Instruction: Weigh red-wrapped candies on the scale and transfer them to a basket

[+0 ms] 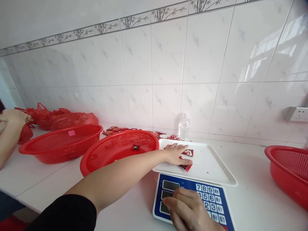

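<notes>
My left hand [176,154] lies with its fingers spread over small red packets [188,152] on a white tray [207,166], partly covering them. Another red packet [186,167] pokes out below its thumb. The tray rests on the back of a blue and white digital scale [190,184] with number keys. Over the scale's display side, my right hand [189,208] is curled closed. The inside of its fingers is hidden, so whether it holds anything is unclear.
A red colander basket [85,168] holding a small dark packet [136,147] stands left of the tray. Another red basket [62,150], red plastic bags [69,118] and another person's hand [15,117] are farther left. A clear bottle [184,126] stands by the wall; a red basket [284,170] sits right.
</notes>
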`<move>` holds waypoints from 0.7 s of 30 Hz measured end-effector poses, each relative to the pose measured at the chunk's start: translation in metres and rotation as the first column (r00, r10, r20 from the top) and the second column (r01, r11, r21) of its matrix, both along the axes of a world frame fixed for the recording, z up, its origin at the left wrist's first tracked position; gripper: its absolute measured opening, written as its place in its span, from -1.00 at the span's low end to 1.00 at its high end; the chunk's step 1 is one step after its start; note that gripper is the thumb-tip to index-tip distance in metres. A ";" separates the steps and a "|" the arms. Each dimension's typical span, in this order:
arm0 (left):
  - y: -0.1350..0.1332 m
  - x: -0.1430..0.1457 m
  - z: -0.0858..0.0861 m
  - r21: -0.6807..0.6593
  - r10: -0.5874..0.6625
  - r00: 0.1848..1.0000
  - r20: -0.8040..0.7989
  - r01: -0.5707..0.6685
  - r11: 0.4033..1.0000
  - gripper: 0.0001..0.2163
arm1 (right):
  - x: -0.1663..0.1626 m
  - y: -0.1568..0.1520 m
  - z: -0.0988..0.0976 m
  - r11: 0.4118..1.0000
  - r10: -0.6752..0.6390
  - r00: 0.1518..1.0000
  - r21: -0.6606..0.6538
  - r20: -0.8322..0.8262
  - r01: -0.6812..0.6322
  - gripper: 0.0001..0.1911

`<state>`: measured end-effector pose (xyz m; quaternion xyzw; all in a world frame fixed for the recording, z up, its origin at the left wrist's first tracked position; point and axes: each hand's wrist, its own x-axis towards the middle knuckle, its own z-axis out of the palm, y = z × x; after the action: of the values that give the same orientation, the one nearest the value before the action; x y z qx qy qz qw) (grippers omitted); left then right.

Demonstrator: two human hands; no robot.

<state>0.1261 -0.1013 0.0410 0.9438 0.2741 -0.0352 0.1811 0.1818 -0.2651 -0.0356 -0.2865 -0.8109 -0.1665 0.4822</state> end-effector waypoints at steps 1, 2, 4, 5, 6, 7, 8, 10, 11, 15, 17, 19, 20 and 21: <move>0.003 -0.001 0.004 -0.059 0.023 0.999 0.034 -0.021 0.998 -0.12 | 0.000 -0.001 0.001 1.000 -0.001 1.000 -0.004 0.003 0.001 -0.81; 0.007 -0.003 0.008 -0.099 0.053 0.996 0.068 -0.046 0.994 -0.17 | 0.000 -0.001 0.002 1.000 0.001 1.000 -0.008 0.002 -0.001 -0.81; 0.014 -0.006 0.014 -0.103 0.098 0.988 0.118 -0.086 0.991 -0.29 | 0.001 -0.003 0.004 1.000 0.005 1.000 -0.020 0.001 -0.005 -0.81; 0.016 -0.008 0.014 -0.077 0.104 0.986 0.127 -0.095 0.993 -0.33 | 0.001 -0.004 0.004 1.000 0.008 1.000 -0.025 0.003 -0.008 -0.81; 0.018 -0.010 0.014 -0.054 0.103 0.987 0.122 -0.097 0.994 -0.34 | 0.001 -0.005 0.005 0.999 0.005 1.000 -0.033 0.007 -0.005 -0.82; 0.018 -0.013 0.012 -0.039 0.095 0.991 0.099 -0.091 0.995 -0.33 | 0.001 -0.005 0.005 0.999 0.003 1.000 -0.035 0.009 -0.002 -0.82; 0.016 -0.015 0.010 -0.027 0.081 0.995 0.063 -0.080 0.996 -0.31 | 0.000 -0.006 0.006 0.999 0.000 1.000 -0.035 0.009 0.000 -0.83; 0.011 -0.020 0.004 0.016 0.056 0.998 -0.012 -0.056 0.998 -0.23 | 0.000 -0.006 0.005 0.999 -0.003 1.000 -0.036 0.004 0.003 -0.83; 0.007 -0.022 0.002 0.038 0.049 0.998 -0.043 -0.048 0.998 -0.19 | 0.000 -0.006 0.005 0.999 -0.003 1.000 -0.039 0.002 0.003 -0.83; -0.002 -0.025 0.000 0.032 0.075 0.994 -0.074 -0.073 0.997 -0.12 | 0.000 -0.005 0.003 0.999 0.008 1.000 -0.043 -0.001 -0.008 -0.80; -0.002 -0.024 0.002 -0.010 0.068 0.996 -0.059 -0.069 0.998 -0.14 | 0.001 -0.005 0.004 0.999 0.013 1.000 -0.044 -0.003 -0.013 -0.79; 0.000 -0.021 0.002 -0.042 0.062 0.998 0.004 -0.062 0.997 -0.17 | 0.001 -0.005 0.005 0.999 0.015 1.000 -0.050 -0.002 -0.015 -0.79; 0.002 -0.019 0.001 -0.044 0.076 0.996 0.046 -0.074 0.996 -0.20 | 0.001 -0.005 0.005 0.998 0.016 1.000 -0.053 -0.001 -0.016 -0.79; 0.004 -0.017 0.000 -0.039 0.106 0.991 0.086 -0.103 0.994 -0.22 | 0.002 -0.005 0.005 0.998 0.018 1.000 -0.057 0.001 -0.018 -0.80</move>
<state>0.1095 -0.0971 0.0408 0.9256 0.3143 0.0113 0.2105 0.1834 -0.2702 -0.0305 -0.2927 -0.8183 -0.1393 0.4746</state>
